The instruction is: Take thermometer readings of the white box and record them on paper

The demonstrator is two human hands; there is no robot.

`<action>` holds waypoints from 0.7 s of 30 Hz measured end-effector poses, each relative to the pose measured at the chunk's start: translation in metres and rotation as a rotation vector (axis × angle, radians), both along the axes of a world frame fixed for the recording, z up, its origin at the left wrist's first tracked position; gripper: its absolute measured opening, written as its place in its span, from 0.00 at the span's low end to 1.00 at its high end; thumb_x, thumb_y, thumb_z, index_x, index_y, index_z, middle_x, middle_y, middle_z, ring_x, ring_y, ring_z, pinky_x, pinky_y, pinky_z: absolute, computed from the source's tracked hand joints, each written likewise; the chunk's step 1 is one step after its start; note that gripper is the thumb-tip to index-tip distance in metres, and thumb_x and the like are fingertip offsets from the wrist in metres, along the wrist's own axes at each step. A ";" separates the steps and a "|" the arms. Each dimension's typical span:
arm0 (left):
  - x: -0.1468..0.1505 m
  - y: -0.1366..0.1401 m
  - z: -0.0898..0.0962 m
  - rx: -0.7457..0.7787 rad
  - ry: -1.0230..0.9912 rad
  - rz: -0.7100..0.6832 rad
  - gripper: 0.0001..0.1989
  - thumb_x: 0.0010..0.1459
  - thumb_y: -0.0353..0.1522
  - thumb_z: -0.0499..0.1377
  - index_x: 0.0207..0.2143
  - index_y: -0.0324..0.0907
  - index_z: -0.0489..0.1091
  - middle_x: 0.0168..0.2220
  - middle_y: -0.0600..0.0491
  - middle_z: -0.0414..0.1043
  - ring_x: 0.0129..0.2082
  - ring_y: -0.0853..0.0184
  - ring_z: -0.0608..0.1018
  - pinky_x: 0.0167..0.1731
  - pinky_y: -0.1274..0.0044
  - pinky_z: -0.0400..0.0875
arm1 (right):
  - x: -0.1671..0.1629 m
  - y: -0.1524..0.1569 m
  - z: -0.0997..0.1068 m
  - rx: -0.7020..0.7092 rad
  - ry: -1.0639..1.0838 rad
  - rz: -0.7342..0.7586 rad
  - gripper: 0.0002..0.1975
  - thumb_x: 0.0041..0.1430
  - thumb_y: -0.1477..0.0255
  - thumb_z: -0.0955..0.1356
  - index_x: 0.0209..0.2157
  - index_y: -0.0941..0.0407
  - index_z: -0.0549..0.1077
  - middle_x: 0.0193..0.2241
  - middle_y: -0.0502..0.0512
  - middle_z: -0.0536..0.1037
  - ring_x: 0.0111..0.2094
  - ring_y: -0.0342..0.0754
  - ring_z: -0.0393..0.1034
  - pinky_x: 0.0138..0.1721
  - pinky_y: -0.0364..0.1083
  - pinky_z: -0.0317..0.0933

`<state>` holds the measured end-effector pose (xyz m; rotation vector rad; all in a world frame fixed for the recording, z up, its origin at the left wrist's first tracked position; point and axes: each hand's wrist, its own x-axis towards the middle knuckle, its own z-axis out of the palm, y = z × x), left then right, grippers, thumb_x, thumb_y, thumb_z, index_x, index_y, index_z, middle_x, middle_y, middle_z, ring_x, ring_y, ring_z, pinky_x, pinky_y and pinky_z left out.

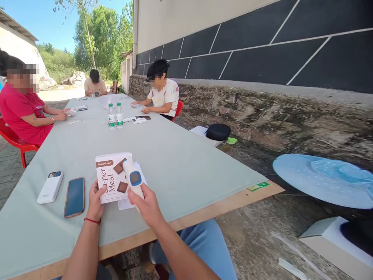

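Observation:
My left hand (96,199) grips the lower left edge of a white and brown "Su-per Meal" box (109,186), its thumb on the printed front. In my right hand (148,203) is a white infrared thermometer (133,174) with a blue-framed screen, fingers wrapped round its handle. The thermometer overlaps the box's right side. Partly hidden behind both lies a white sheet of paper (125,204) on the table. Left of my left hand are a phone (74,197) with a dark screen and a white power bank (50,187).
Two water bottles (112,116) stand mid-table (180,171), near a white device (138,121) and a dark phone. Three other people sit around the far part, one in red (26,112) at left. A blue hat (323,179) and a white box (335,245) lie beyond the table's right edge.

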<state>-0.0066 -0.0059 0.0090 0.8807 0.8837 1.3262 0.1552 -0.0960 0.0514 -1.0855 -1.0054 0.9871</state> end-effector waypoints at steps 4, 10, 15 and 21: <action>0.000 0.000 0.000 0.017 0.008 -0.067 0.30 0.40 0.39 0.71 0.46 0.39 0.68 0.41 0.46 0.78 0.39 0.55 0.80 0.36 0.70 0.74 | -0.014 0.009 0.001 -0.076 0.052 -0.016 0.13 0.53 0.59 0.67 0.32 0.55 0.68 0.18 0.44 0.65 0.21 0.42 0.58 0.23 0.42 0.56; 0.002 -0.001 -0.001 0.024 0.009 -0.097 0.30 0.39 0.40 0.71 0.45 0.40 0.68 0.42 0.46 0.77 0.39 0.55 0.80 0.34 0.71 0.74 | -0.014 0.004 0.007 -0.085 0.024 -0.028 0.14 0.53 0.58 0.67 0.31 0.55 0.68 0.18 0.45 0.66 0.20 0.43 0.60 0.22 0.42 0.58; 0.002 -0.002 0.001 0.030 0.004 -0.113 0.31 0.39 0.39 0.71 0.46 0.40 0.68 0.44 0.45 0.76 0.41 0.54 0.80 0.35 0.71 0.74 | -0.013 0.001 0.009 -0.117 0.009 -0.044 0.14 0.52 0.58 0.67 0.31 0.55 0.68 0.18 0.45 0.66 0.21 0.43 0.61 0.23 0.42 0.59; 0.002 -0.002 0.001 0.044 0.043 -0.094 0.32 0.39 0.40 0.71 0.47 0.41 0.67 0.41 0.47 0.76 0.41 0.55 0.79 0.36 0.71 0.73 | -0.014 0.002 0.004 -0.135 0.012 -0.046 0.14 0.51 0.58 0.67 0.29 0.54 0.67 0.17 0.45 0.66 0.20 0.43 0.60 0.23 0.43 0.58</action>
